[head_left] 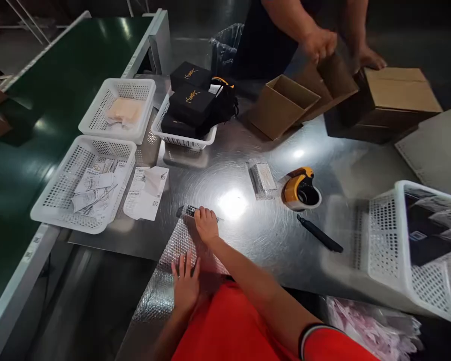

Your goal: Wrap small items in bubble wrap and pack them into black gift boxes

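A sheet of clear bubble wrap point(154, 296) runs from the table's near edge up under my hands. My left hand point(186, 286) lies on it with the fingers spread. At the sheet's far end is a small dark bundle point(189, 210) with bubble wrap around it. My right hand point(206, 224) has its fingers curled over the right part of this bundle, hiding what is beneath. Beyond my right hand lies a small bubble-wrapped box point(263, 179). A tape dispenser point(291, 193) and a black cutter-like tool point(319, 233) rest farther right.
White baskets hold paper slips point(93, 188), a peach-coloured packet point(125, 111) and black boxes point(191, 103). Printed sheets point(145, 193) lie nearby. Across the table, a co-worker's hands point(319, 44) handle cardboard boxes point(285, 103). A white basket point(385, 240) stands right; a green conveyor point(60, 75) runs left.
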